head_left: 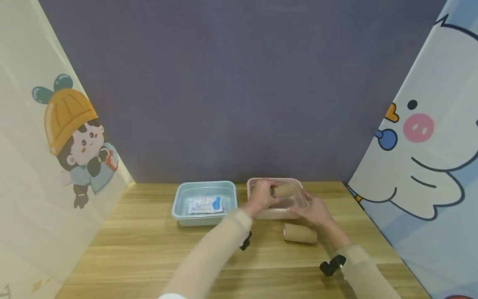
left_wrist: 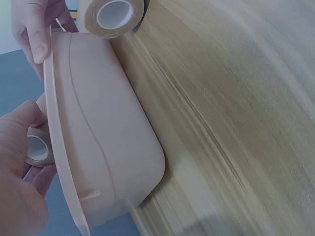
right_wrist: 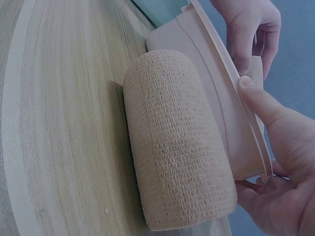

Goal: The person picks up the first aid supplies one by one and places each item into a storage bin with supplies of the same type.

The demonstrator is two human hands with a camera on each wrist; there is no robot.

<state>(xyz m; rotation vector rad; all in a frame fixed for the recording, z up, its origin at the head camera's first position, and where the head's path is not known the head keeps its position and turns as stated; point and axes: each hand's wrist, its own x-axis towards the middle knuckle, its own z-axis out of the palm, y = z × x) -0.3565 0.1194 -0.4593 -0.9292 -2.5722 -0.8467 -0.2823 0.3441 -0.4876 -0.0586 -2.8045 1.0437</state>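
Observation:
My left hand (head_left: pixel 261 196) grips a tan bandage roll (head_left: pixel 284 190) just over the inside of the pink tray (head_left: pixel 276 214). The left wrist view shows that roll (left_wrist: pixel 38 147) behind the tray's rim, held in my left hand (left_wrist: pixel 15 162). My right hand (head_left: pixel 313 210) holds the tray's right rim, its thumb on top and its fingers below; the right wrist view shows the right hand (right_wrist: pixel 280 162) pinching the tray (right_wrist: pixel 216 83). A second tan bandage roll (head_left: pixel 300 233) lies on its side on the table against the tray's near wall, large in the right wrist view (right_wrist: pixel 177 142).
A blue tray (head_left: pixel 179 207) stands left of the pink one and holds a white and blue packet (head_left: pixel 205 204). The wooden table (head_left: pixel 149 249) is enclosed by a purple back wall and cartoon-printed side panels.

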